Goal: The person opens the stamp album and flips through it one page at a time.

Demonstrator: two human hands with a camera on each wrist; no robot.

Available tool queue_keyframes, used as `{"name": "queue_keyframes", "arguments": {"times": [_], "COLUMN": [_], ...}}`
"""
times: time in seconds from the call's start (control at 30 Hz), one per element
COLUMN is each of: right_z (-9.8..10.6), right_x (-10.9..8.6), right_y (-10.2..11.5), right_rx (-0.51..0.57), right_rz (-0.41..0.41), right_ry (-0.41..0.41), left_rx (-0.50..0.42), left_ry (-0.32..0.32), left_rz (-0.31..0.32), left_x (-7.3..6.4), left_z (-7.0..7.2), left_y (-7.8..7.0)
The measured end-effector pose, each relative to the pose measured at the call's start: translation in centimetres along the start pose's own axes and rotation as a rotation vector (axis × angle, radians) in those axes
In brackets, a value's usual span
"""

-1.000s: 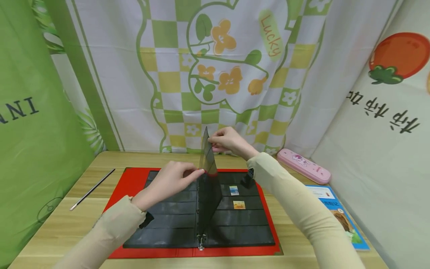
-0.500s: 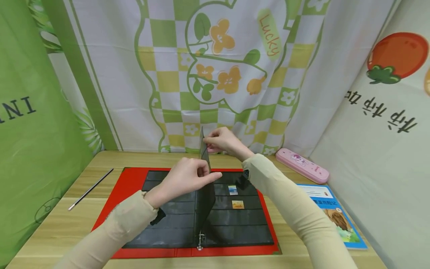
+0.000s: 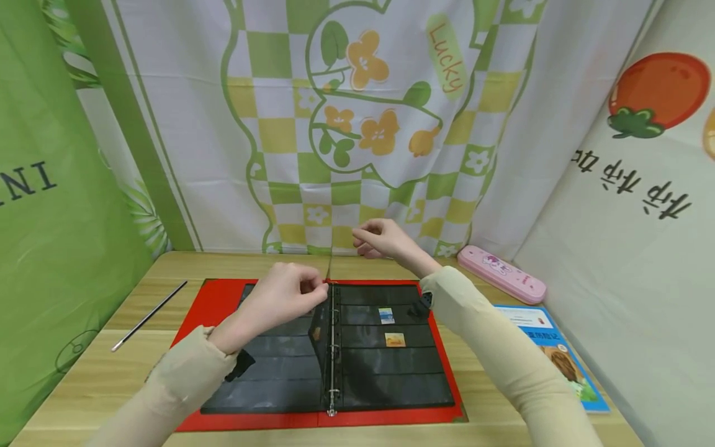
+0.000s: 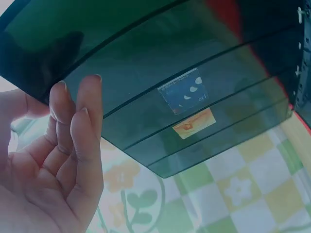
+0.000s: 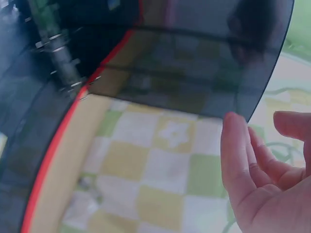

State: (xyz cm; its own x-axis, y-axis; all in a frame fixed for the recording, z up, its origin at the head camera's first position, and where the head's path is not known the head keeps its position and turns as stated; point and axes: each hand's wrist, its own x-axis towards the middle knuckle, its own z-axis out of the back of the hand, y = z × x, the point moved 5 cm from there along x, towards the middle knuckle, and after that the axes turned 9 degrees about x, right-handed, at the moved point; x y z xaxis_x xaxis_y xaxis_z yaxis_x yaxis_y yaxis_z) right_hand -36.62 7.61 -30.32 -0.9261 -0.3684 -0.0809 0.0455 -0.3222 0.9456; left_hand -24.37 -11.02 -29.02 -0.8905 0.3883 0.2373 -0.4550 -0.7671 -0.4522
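A red stamp album (image 3: 215, 298) lies spread on the desk with its ring spine (image 3: 333, 347) in the middle. My left hand (image 3: 276, 301) pinches the edge of a dark pocket page (image 4: 131, 63), which stands raised and leans left of the rings. A blue stamp (image 4: 183, 92) and an orange stamp (image 4: 194, 123) show on that page in the left wrist view. Above the album's far edge my right hand (image 3: 391, 239) is held with loosely bent fingers and nothing in them. On the right-hand page (image 3: 396, 388) sit another blue stamp (image 3: 386, 315) and an orange stamp (image 3: 395, 339).
Left of the album lies a thin dark stick with a pale end (image 3: 148, 316). A pink pencil case (image 3: 503, 273) and a blue-covered book (image 3: 558, 354) are at the right. Patterned cloth (image 3: 363, 155) hangs behind the desk.
The page has swung from upright over to the left, baring the rings. My left hand moved right, then back left with it. My right hand has let go of the page and drawn right.
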Motion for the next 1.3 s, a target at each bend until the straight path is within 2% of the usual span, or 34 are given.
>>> {"name": "queue_keyframes", "arguments": {"times": [0.13,0.33,0.5,0.63,0.73,0.97,1.13,1.3], "right_z": [0.9,1.9,2.8,3.5,3.8,4.1,4.3,4.3], "right_x": [-0.3,-1.3,-1.7,-2.1,-2.5,-3.1,-3.3,-3.0], "right_y": [-2.9,-7.5,-11.1,-13.9,-15.4,-18.1,-18.9,-19.3], "right_rx": [-0.004,-0.048,-0.131,-0.259,-0.351,-0.499,-0.525,-0.566], "right_rz": [-0.012,0.008,0.028,0.058,0.089,0.169,0.188,0.223], "right_ry": [0.033,0.077,0.029,-0.005,-0.006,0.031,0.013,-0.001], "left_rx": [0.028,0.013,0.008,-0.024,-0.028,0.039,0.015,-0.016], "left_ry": [-0.015,0.005,0.008,0.010,0.014,0.063,0.115,0.164], "left_rz": [0.047,0.133,0.182,0.192,0.218,0.371,0.417,0.479], "left_x": [-1.4,-4.4,-6.6,-8.5,-9.9,-12.8,-13.4,-13.7], "left_z": [0.7,1.7,2.2,1.9,1.3,-1.9,-4.2,-5.7], "left_y": [1.6,4.9,8.1,10.8,13.0,17.8,20.0,21.4]}}
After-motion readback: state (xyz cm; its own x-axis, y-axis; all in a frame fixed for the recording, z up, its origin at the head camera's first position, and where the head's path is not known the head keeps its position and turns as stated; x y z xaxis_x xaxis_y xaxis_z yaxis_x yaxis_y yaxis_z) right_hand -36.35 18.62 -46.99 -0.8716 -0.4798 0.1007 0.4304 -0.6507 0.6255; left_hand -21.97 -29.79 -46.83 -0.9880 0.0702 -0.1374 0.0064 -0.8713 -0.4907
